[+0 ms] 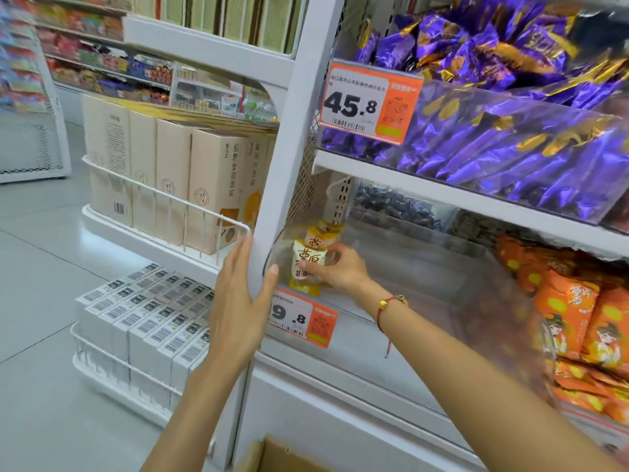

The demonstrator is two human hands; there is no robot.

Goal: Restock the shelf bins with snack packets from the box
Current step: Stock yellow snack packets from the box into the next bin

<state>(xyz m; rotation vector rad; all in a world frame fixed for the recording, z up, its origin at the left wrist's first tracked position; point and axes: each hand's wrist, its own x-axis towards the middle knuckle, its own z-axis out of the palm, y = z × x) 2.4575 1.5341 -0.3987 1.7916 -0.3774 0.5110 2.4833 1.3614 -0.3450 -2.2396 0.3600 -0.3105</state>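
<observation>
Your right hand [340, 267] grips a yellow snack packet [308, 264] at the clear bin's [425, 267] left end. Left hand [243, 294] flat, released, against the bin's left corner. Packet likely light, crinkly, crushable: hold by the sides.

Beige cartons [177, 178] stood upright in a row behind a white wire rail [163, 199] on the end rack. Below them, white boxes [149, 315] with barcodes facing up lay packed in rows. Grey tiled floor [37, 267] ran left. Far aisle shelves [85, 46] of colourful goods were blurred. A mesh-sided white stand [30, 141] stood at left.
</observation>
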